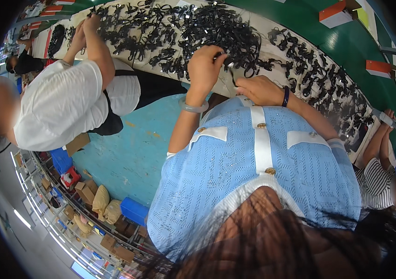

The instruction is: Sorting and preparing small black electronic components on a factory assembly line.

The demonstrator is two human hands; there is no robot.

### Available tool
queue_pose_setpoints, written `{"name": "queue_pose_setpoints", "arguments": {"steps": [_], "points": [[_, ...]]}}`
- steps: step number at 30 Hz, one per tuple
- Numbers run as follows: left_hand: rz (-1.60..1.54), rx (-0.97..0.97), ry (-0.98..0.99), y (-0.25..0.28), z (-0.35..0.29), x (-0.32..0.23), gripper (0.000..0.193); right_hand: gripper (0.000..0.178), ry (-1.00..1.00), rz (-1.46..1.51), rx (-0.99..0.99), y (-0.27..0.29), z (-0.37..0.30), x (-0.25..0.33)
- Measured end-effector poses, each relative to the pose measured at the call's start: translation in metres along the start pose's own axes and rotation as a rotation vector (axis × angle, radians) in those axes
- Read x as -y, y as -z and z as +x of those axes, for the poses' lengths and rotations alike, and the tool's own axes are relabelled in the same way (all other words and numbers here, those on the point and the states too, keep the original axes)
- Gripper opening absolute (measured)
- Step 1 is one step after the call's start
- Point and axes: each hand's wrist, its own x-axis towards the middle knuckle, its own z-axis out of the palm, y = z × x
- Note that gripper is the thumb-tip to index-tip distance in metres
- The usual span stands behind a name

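My left hand (203, 67) is raised at the table's near edge, thumb and fingers pinched on a black cable (231, 74). A pale bangle (193, 106) circles that wrist. Lower and to the right, my right hand (261, 90) has its fingers closed at the cable's other end, close to my blue knit top; a dark band is on its wrist. The cable runs short and slightly slack between both hands. Just beyond them lies a dense heap of black cables (221, 32), many with bright metal plugs. My fingers partly hide the held ends.
Small bundles of black cable (316, 69) cover the pale table to the right, and more spread leftward. A co-worker in a white shirt (63, 104) works at my left; another in stripes (377, 186) sits far right. Orange-and-white boxes (335, 17) stand on the green surface beyond.
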Motion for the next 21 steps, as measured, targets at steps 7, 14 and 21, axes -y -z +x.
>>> {"name": "queue_pose_setpoints", "arguments": {"steps": [7,14,21], "points": [[-1.057,0.291,0.281,-0.009,-0.008,-0.017,0.015,0.014,0.084,0.412,-0.53,0.008,0.011,-0.033],[0.285,-0.166,-0.494,-0.051,0.005,-0.01,0.03,0.022,-0.131,2.022,-0.258,-0.003,0.015,-0.041],[0.105,-0.006,-0.612,-0.074,-0.001,-0.008,0.039,0.022,-0.369,1.606,-0.475,0.021,-0.013,-0.075]]}}
